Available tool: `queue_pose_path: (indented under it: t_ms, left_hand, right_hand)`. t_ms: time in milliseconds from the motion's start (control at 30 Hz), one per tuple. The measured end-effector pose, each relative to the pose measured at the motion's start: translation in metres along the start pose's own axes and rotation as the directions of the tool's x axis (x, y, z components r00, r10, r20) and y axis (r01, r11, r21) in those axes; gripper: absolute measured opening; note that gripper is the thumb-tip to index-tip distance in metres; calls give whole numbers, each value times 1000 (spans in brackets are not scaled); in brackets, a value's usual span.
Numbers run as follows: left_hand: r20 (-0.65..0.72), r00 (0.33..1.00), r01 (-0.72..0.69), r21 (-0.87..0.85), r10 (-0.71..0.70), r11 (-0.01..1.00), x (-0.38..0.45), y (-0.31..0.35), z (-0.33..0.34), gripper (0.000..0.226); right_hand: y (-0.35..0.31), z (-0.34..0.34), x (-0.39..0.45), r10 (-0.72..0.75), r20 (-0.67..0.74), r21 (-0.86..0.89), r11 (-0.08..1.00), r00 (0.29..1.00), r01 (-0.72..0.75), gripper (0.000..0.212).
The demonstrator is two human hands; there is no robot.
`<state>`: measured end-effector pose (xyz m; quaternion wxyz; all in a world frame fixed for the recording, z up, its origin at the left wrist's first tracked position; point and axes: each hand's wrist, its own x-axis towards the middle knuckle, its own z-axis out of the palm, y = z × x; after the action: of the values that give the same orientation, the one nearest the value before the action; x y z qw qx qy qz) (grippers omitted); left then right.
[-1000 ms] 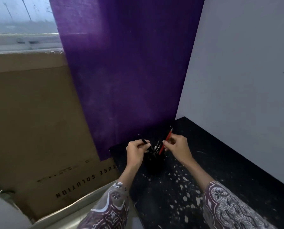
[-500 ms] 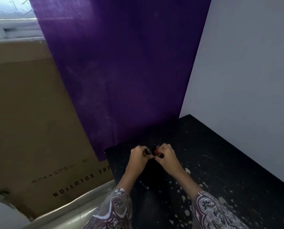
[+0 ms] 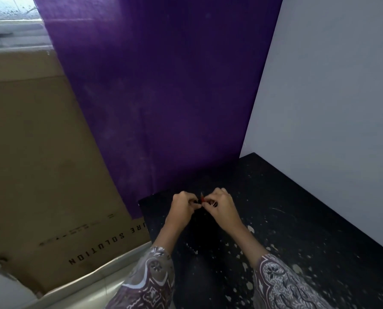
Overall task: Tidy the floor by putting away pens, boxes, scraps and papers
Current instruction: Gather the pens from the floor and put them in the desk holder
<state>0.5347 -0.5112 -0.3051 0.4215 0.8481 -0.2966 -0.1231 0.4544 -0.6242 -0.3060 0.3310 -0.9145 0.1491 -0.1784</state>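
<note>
Hands, left hand [image 3: 182, 207] and right hand [image 3: 220, 205], pinch slim red pen [image 3: 201, 199].

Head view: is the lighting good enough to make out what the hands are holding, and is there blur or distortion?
Head view: daylight blows out the window top left; the black paint-flecked tabletop swallows the dark holder between the left hand and right hand; only a red pen tip shows; patterned sleeves blur slightly; wide-angle bend tilts the purple sheet.

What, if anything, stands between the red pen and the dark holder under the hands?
Nothing visible does. The red pen pokes up between the left hand and right hand, directly above the dark holder on the black table.
</note>
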Motion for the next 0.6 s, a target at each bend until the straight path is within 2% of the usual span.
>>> queue_pose_path:
  t_ms: [100,200,333,400,500,600]
  left_hand:
    - [20,1000,-6,5,6,1000,-3,-2,-1,10]
    - [-9,1000,8,-76,-9,997,-9,-5,-1,21]
    - [-45,999,-2,-108,-3,994,-21,-17,2,23]
    - [-64,998,-24,-106,18,994,-29,-26,1,24]
    - [51,999,-9,-51,12,999,-38,-41,0,43]
    - [95,995,13,-17,-11,1000,-40,-49,-1,58]
  right_hand:
    - [-1,-4,1,6,75,-94,996,997,1,13]
    - [0,-7,-2,26,49,-103,994,998,-21,16]
    - [-5,-10,-1,50,46,-114,992,998,-44,17]
    - [-6,-14,-2,51,-19,-77,996,999,-53,17]
    - [-7,-25,-6,64,-139,64,996,988,-55,19]
    - [-11,-33,-7,38,-221,133,991,975,-9,21]
